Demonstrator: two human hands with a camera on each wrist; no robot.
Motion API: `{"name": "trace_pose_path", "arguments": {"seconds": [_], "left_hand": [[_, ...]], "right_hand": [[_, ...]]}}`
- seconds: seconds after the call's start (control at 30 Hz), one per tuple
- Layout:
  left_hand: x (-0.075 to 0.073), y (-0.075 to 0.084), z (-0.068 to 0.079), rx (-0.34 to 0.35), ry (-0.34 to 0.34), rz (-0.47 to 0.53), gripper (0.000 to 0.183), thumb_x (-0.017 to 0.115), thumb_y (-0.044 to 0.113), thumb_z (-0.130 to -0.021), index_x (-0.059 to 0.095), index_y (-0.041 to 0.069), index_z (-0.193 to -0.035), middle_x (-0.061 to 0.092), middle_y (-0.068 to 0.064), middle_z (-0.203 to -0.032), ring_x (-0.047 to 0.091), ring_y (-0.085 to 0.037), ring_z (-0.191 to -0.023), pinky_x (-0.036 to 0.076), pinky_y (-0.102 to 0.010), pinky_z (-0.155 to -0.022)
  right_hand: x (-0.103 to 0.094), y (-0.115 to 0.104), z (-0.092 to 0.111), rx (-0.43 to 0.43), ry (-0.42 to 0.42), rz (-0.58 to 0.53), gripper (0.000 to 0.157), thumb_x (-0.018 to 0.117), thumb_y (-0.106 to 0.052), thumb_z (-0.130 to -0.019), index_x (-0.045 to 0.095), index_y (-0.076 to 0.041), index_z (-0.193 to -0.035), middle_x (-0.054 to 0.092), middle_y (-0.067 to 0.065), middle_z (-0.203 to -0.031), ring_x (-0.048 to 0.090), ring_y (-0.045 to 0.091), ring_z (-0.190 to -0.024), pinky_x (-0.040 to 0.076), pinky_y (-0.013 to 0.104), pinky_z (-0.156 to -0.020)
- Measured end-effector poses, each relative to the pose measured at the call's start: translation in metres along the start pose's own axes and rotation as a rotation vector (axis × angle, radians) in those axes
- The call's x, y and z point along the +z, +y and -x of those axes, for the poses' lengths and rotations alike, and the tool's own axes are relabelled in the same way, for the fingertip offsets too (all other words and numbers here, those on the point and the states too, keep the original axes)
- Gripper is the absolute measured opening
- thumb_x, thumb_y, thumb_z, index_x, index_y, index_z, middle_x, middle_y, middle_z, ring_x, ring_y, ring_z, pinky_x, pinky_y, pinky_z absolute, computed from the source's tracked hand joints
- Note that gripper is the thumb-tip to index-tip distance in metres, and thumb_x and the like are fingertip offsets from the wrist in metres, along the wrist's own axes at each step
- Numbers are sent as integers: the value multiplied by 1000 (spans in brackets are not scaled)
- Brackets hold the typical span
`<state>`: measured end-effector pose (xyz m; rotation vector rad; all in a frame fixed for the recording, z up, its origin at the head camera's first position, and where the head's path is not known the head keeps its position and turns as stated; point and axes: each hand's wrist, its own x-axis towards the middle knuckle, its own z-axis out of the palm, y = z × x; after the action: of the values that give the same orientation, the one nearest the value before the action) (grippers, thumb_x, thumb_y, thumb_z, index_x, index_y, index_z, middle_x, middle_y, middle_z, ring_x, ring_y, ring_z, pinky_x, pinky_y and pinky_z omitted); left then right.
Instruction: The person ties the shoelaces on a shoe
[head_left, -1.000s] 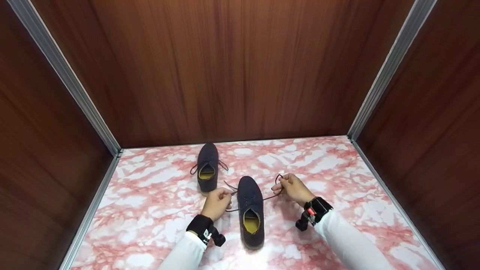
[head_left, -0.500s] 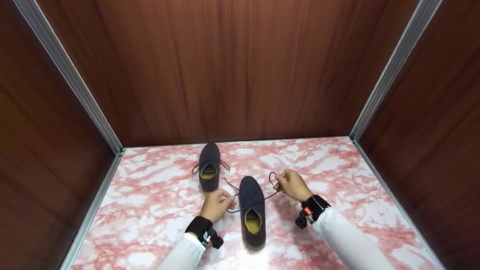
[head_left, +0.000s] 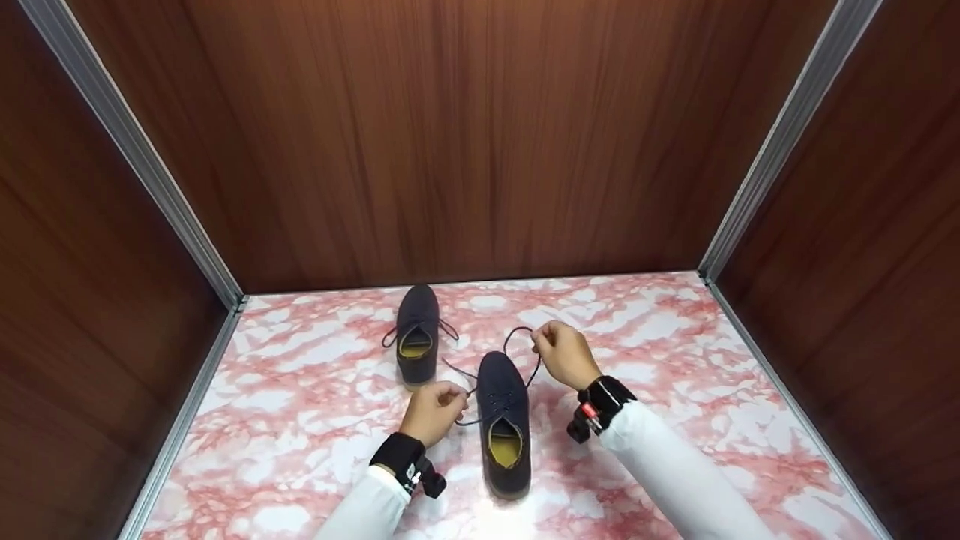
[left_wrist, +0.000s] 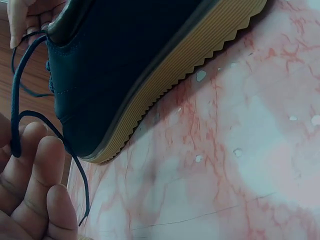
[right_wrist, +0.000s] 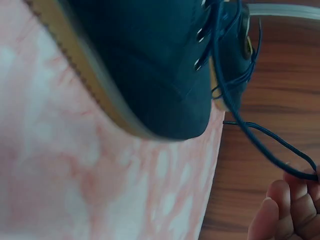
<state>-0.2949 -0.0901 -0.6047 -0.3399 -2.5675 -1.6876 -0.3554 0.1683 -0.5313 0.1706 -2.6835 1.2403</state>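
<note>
A dark navy lace-up shoe [head_left: 495, 375] with a yellow lining stands in the middle, toe pointing away. On its left, my left hand [head_left: 435, 412] pinches one shoelace [left_wrist: 16, 82], whose loose end trails past the fingers. My right hand [head_left: 566, 356], to the right of the toe, pinches the other shoelace [right_wrist: 235, 112] between thumb and fingers. That lace rises from the eyelets, and its free end arcs over toward the toe. The left wrist view shows the shoe's tan ridged sole [left_wrist: 185, 62].
A second matching navy shoe [head_left: 416, 311] stands farther back on the left, its laces tied in a bow. The surface [head_left: 300, 420] has a red and white marbled pattern. Brown wood-grain panels [head_left: 465, 150] with metal edge strips enclose the back and sides.
My right hand has moved left and away from me, bringing its lace nearer the shoe's toe. The left hand stays almost in place, still pinching its lace.
</note>
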Motion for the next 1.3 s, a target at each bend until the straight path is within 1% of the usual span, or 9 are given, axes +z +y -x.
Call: {"name": "trace_pose_path", "arguments": {"seconds": [0.1,0.27,0.4,0.5,0.6,0.8,1.0,1.17,1.3], "left_hand": [[0,-2,1,43,24,-57,15,71,13,-95,79,1,-99,79,-11,-86,69,-9,-70,52,-18,-69],[0,-4,1,60,57,-116,13,73,16,-94,82,8,-97,80,-4,-88,64,-4,-75,52,-20,-75],[1,-4,1,49,61,-119,13,73,17,-95,82,9,-97,80,-4,-90,65,-5,-79,53,-22,-78],[1,-4,0,48,63,-112,13,73,17,-95,82,7,-98,80,-5,-90,65,-5,-78,54,-22,-78],[1,-4,-1,24,70,-85,13,74,17,-94,82,6,-96,80,-6,-87,64,-3,-75,53,-21,-76],[3,-3,-5,-44,99,-21,12,76,16,-92,80,5,-90,75,-7,-76,60,-2,-65,51,-19,-66],[5,-3,-9,-146,106,45,15,73,15,-93,78,2,-91,78,-15,-78,65,-4,-62,50,-19,-59],[6,-2,-10,-227,108,125,17,70,16,-94,74,0,-94,79,-14,-78,67,-6,-62,51,-20,-58],[6,-2,-10,-256,93,173,18,68,16,-95,71,-2,-97,78,-9,-75,67,-6,-59,53,-22,-57]], "right_hand": [[7,-12,-1,-80,-8,14,17,69,-20,-101,72,-10,-87,74,3,-79,62,11,-71,49,31,-71],[17,-21,0,-253,-172,17,13,70,-19,-100,78,-9,-103,77,7,-100,68,24,-91,54,39,-85],[16,-12,5,-280,-231,26,15,71,-17,-99,78,-9,-111,76,10,-114,68,30,-103,55,45,-93],[13,-3,9,-263,-241,36,10,72,-15,-98,79,-10,-103,74,8,-105,65,21,-93,55,38,-87],[10,3,14,-300,-290,43,7,74,-14,-96,79,-10,-99,73,5,-96,59,11,-86,51,28,-80],[14,6,26,-430,-487,33,14,71,-14,-98,81,-13,-108,69,6,-99,55,11,-90,47,23,-81],[24,3,37,-456,-642,64,20,67,-19,-102,80,-18,-117,58,7,-110,47,14,-104,39,27,-93],[29,2,42,-433,-681,93,17,70,-27,-100,81,-21,-112,53,6,-117,43,15,-112,38,31,-99],[31,2,42,-394,-691,67,15,75,-33,-97,79,-20,-104,52,2,-118,44,14,-113,40,29,-100]]}}
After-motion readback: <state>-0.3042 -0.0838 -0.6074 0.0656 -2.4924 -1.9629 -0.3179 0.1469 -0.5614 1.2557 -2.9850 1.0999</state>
